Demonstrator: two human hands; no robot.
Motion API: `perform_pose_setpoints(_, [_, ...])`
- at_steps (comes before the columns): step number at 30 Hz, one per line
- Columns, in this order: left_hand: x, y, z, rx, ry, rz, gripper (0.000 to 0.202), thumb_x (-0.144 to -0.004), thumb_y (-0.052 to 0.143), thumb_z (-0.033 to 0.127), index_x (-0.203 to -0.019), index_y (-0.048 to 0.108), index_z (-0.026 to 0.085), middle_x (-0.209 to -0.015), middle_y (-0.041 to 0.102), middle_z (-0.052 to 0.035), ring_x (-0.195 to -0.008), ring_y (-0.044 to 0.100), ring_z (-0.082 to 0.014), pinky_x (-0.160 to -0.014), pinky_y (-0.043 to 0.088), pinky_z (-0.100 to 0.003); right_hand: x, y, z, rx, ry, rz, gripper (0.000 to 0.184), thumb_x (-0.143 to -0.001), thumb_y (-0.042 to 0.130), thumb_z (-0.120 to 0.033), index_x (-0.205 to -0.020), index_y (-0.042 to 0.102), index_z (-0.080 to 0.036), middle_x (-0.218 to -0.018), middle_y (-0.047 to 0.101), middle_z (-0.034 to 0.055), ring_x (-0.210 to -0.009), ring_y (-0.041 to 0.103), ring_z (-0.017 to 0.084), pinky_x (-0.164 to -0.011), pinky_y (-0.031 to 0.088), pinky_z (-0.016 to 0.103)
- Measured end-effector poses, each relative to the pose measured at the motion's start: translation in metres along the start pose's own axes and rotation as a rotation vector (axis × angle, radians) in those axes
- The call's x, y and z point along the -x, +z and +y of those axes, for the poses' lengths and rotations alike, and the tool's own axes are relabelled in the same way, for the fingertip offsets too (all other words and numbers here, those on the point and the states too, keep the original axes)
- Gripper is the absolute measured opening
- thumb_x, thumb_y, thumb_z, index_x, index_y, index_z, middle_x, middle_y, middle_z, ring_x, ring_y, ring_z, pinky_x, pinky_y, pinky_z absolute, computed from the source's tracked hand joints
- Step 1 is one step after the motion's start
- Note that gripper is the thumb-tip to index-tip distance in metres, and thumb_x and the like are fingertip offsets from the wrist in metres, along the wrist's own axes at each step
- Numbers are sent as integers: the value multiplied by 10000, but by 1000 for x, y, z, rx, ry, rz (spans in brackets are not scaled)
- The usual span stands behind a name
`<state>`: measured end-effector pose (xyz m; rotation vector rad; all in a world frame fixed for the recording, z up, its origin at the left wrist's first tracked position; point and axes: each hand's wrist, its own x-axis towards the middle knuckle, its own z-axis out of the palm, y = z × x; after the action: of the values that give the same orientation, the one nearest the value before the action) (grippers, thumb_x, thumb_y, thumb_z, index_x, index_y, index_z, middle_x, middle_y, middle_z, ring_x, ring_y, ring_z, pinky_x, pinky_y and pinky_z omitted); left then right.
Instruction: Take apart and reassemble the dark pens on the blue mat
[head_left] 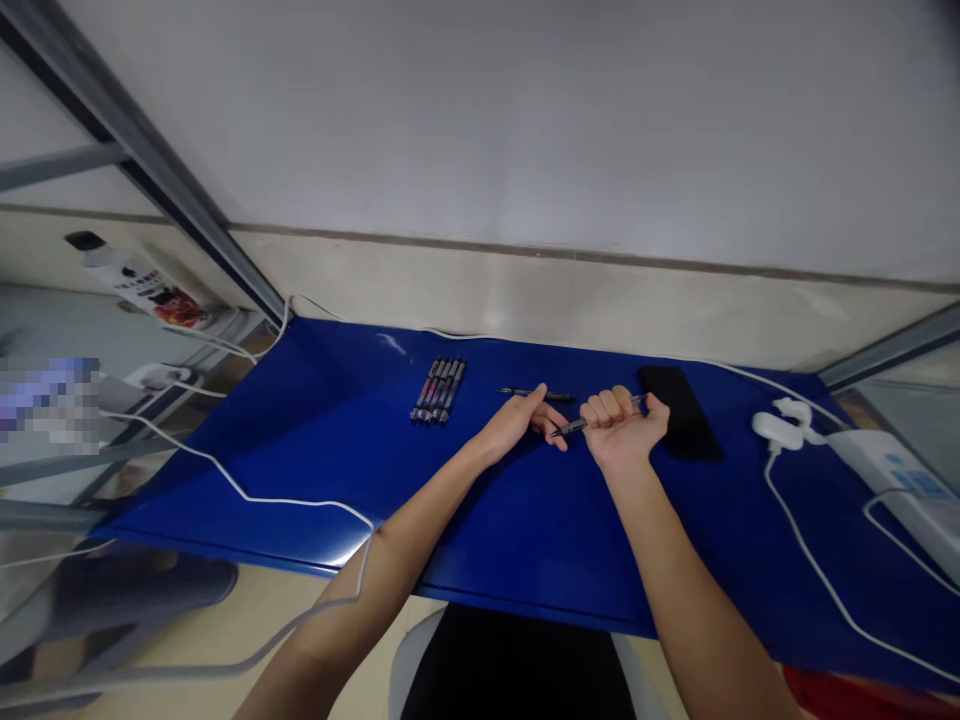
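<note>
1. Right hand (621, 425) was closed: fingers curled around the held pen (574, 426), thumb up by its right end.
2. Held pen sat crosswise in that grip, slightly tilted, pointed end sticking out on the left, toward the other hand.
3. Left hand (529, 420) was just left of the grip, half open, fingers loosely bent near the pen's point; nothing seen gripped, contact with the point couldn't be told.
4. Loose pen (559, 397) lay left of and beyond the grip, partly hidden by the left thumb; touching or not, unclear.
5. Row of five pens (439, 390) lay side by side, well left of both hands.
6. Black flat slab (686, 420), phone-like, lay just right of the grip.
7. White adapter (778, 431) lay farther right, cable attached.
8. Blue tabletop (525, 520) ran under everything listed, forearms reaching over its near edge.
</note>
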<state>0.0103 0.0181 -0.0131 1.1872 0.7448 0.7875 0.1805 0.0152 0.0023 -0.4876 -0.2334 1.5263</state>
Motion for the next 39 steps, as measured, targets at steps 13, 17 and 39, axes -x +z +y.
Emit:
perform_pose_setpoints(13, [1, 0, 2, 0, -1, -6, 726, -967, 242, 598, -829, 729, 77, -694, 725, -124, -632, 607, -167, -731, 422, -329, 0, 4, 1, -30, 21, 44, 369, -757, 405, -387, -615, 104, -226, -470, 115, -71, -407, 121, 100, -371, 183, 270])
perform_pose_setpoints(17, [0, -1, -1, -10, 11, -6, 730, -963, 248, 609, -850, 734, 76, -705, 727, -126, -643, 613, -170, -729, 421, -325, 1, 4, 0, -29, 39, 36, 346, -712, 412, -321, -620, 93, -224, -474, 100, -69, -413, 109, 103, -377, 174, 272])
perform_pose_setpoints(39, [1, 0, 1, -15, -2, -3, 720, -962, 251, 607, -824, 728, 84, -697, 721, -121, -640, 607, -165, -730, 414, -319, 2, 5, -1, -49, 55, 21, 358, -739, 391, -378, -630, 85, -227, -485, 96, -70, -430, 96, 110, -386, 189, 274])
